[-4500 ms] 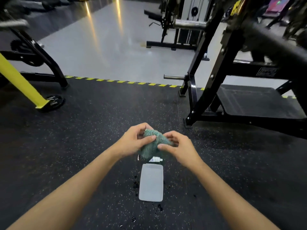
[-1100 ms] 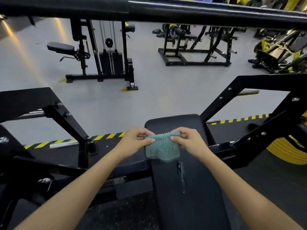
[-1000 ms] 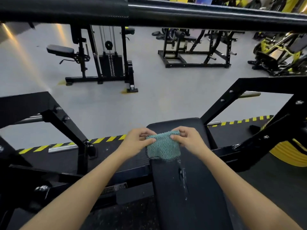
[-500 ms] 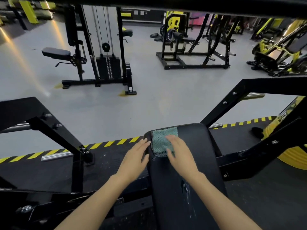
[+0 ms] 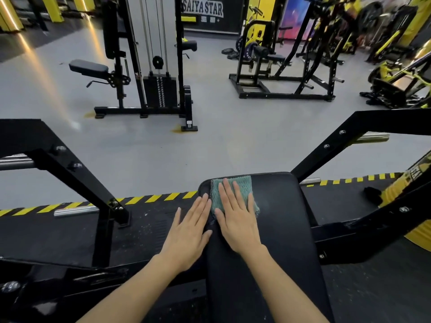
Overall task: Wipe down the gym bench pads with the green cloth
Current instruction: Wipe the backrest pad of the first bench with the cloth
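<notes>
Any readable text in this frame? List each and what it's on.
"SAIYA STAR": wall sign.
Notices under it: too small to read.
Sticker on the cable machine foot: too small.
Print on the yellow plate: blurred.

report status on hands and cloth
Right hand flat on green cloth, far left corner of bench pad. Left hand open at pad's left edge. Frame struts flank pad.

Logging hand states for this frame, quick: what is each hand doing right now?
Left hand: open, fingers straight, at the left edge of the bench pad, holding nothing.
Right hand: open, pressing flat on the green cloth.
</notes>
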A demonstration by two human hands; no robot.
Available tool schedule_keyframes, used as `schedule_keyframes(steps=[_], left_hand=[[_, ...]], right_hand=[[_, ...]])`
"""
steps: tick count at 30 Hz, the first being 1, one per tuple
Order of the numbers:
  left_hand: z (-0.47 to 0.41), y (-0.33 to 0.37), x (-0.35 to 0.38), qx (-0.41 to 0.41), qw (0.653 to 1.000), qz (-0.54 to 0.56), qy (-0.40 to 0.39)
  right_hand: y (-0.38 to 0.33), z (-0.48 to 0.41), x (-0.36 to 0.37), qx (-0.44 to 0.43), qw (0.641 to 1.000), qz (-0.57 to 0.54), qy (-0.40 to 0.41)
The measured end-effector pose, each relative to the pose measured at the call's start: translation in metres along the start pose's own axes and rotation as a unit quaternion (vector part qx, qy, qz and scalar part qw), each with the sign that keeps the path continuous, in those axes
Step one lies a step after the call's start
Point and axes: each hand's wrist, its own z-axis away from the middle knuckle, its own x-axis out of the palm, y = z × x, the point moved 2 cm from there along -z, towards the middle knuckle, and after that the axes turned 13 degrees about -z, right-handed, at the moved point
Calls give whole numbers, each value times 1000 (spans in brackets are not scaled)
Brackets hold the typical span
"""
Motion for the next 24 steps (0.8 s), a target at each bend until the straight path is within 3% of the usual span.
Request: schedule_keyframes(steps=[7, 16, 24], left_hand=[[2, 3, 15, -1, 1000, -6, 9], [5, 6, 22, 2, 1000, 11, 13], [5, 1, 22, 30, 998, -36, 45]], right_hand=[[-15, 13, 18, -28, 999, 13, 20], [21, 1, 1, -37, 999, 27, 18], [5, -5, 8, 91, 988, -27, 120]])
